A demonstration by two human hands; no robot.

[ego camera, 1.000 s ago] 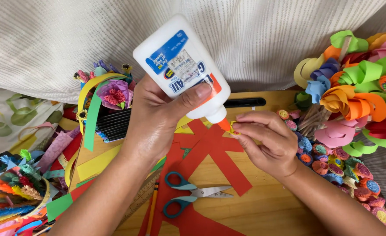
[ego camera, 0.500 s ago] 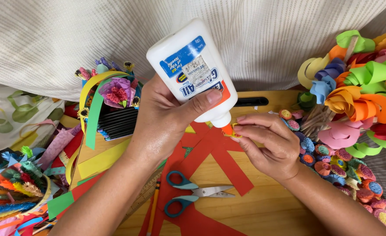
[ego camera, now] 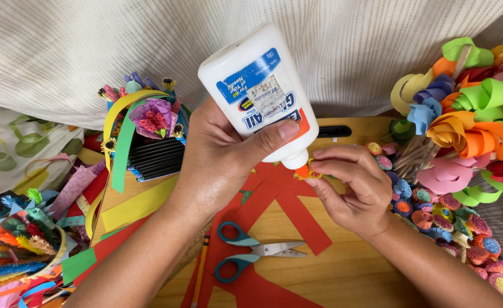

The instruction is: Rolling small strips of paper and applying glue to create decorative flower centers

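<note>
White glue bottle (ego camera: 260,97), gripped tip-down in the left hand (ego camera: 217,159) above the wooden worktop (ego camera: 342,274), touches the tiny paper coil (ego camera: 310,172) pinched by the right hand (ego camera: 354,188), so squeezing gently would be best.

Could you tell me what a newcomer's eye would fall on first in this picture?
The white glue bottle at centre, tipped nozzle-down in the left hand, stands out first; its orange tip meets a small paper piece pinched by the right hand. Next come the bright paper curls at the right edge. Below the hands, teal scissors lie on red strips across the wooden board.
</note>
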